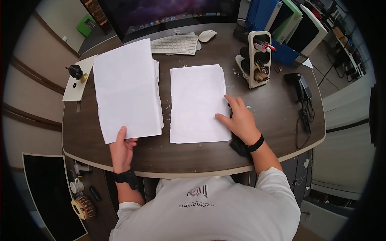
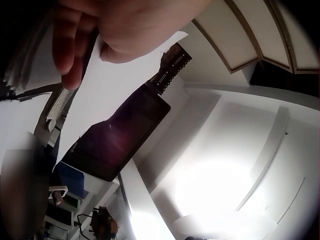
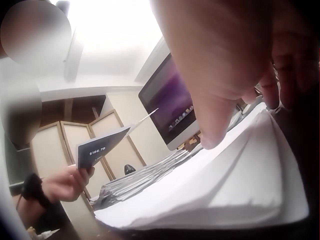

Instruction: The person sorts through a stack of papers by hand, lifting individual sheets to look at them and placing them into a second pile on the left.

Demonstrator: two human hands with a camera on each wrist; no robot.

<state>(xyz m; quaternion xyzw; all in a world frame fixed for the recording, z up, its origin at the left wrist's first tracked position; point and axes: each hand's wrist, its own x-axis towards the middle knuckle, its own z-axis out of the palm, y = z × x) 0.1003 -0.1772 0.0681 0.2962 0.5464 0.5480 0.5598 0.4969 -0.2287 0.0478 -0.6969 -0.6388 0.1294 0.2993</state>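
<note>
My left hand point(image 1: 122, 152) pinches the near edge of a white sheet of paper point(image 1: 125, 92), thumb on top and fingers beneath. The sheet is raised and tilted over a pile of papers point(image 1: 160, 98), which it mostly hides. In the right wrist view, the sheet's dark printed underside point(image 3: 100, 146) shows white lettering. To the right, a second stack of white paper point(image 1: 197, 104) lies flat on the desk. My right hand point(image 1: 242, 123) rests at this stack's right edge, its thumb on the top sheet and its fingers spread along the side.
A keyboard point(image 1: 173, 44) and mouse point(image 1: 207, 36) sit before the monitor point(image 1: 169, 18). At the right are a pen holder point(image 1: 257, 60) and a black corded device point(image 1: 298, 86). Paper scraps dot the dark desk point(image 1: 193, 158). A small black object point(image 1: 75, 72) stands at the left.
</note>
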